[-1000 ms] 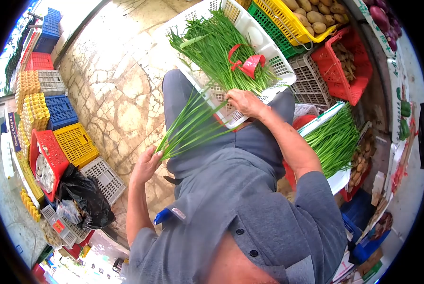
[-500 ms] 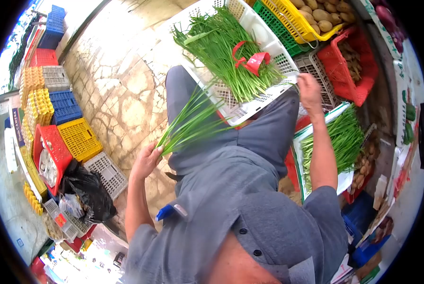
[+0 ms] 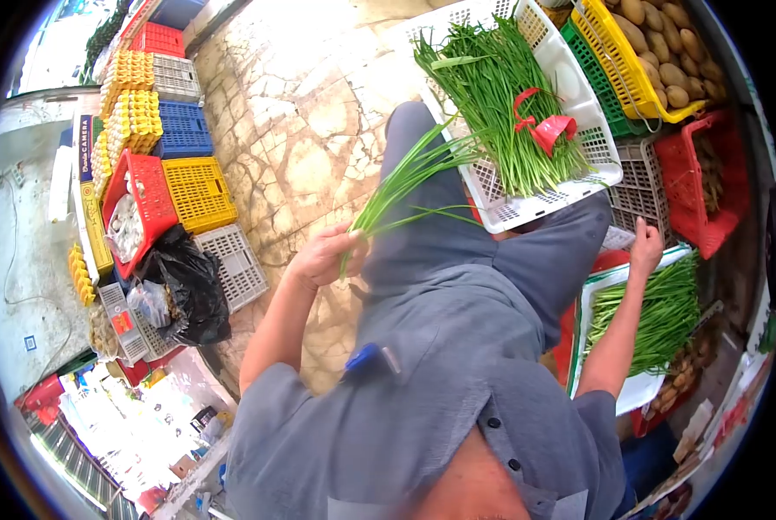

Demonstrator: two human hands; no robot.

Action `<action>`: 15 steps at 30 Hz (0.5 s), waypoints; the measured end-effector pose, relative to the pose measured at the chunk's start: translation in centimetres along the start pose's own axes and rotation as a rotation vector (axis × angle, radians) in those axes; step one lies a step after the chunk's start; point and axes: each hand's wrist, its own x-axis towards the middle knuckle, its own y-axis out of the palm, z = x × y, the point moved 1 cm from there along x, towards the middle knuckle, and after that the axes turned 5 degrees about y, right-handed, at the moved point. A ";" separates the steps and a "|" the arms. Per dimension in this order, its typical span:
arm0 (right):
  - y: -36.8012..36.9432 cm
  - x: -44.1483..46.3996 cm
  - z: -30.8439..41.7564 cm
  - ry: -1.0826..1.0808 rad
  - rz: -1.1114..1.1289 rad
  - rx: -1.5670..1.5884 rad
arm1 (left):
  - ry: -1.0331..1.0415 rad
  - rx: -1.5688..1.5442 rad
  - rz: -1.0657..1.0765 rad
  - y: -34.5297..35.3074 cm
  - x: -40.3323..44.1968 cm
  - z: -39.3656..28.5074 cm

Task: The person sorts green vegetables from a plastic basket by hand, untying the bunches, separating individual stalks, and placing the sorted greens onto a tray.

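Note:
My left hand [image 3: 329,254] is closed around the lower ends of a loose bunch of garlic chives [image 3: 405,182], whose leaf tips fan out to the upper right, past my knee. One or two stray leaves stick out sideways. A white plastic basket [image 3: 500,217] rests across my thighs, with a thick pile of garlic chives [image 3: 509,113] in it and a red ribbon [image 3: 551,134] lying on top. My right hand [image 3: 646,249] is closed, thumb against the fingers, just above a white-edged box; whether anything small is pinched there is hidden.
Beside my right leg, green chives [image 3: 656,308] fill the white box [image 3: 583,338]. Beyond are a grey crate [image 3: 639,186], a red basket [image 3: 687,173] and a yellow crate of potatoes [image 3: 617,65]. Stacked crates [image 3: 199,192], egg trays [image 3: 132,113] and a black bag [image 3: 193,282] line the left.
My right hand has moved away from the basket's edge, towards my body and over the box. My left hand keeps the bunch, now tilted further right. The whole view has shifted.

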 end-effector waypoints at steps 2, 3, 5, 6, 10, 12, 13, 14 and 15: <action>0.9 0.8 -1.0 -0.202 -0.131 -0.065 | 0.027 -0.094 0.040 0.4 0.3 0.1; 2.5 1.1 -2.8 -0.394 -0.270 -0.130 | 0.031 -0.112 0.046 0.9 0.3 0.1; 2.8 1.0 -2.8 -0.384 -0.264 -0.129 | 0.031 -0.166 0.102 1.1 0.5 -0.1; 2.9 0.9 -2.7 -0.379 -0.261 -0.128 | 0.033 -0.194 0.130 1.1 0.5 -0.3; 0.6 -1.6 3.7 -0.032 0.147 0.257 | 0.034 -0.240 0.135 0.5 0.8 0.0; 1.8 -4.6 9.1 -0.196 0.186 0.515 | 0.016 -0.266 0.119 0.6 1.3 0.4; 1.7 -7.2 13.3 -0.261 0.331 0.600 | 0.011 -0.269 0.128 0.9 1.6 0.5; 2.3 -9.7 16.9 -0.248 0.472 0.649 | 0.005 -0.275 0.139 1.2 1.9 0.7; 2.2 -11.9 20.2 -0.222 0.680 0.594 | 0.002 -0.281 0.150 1.5 2.3 0.9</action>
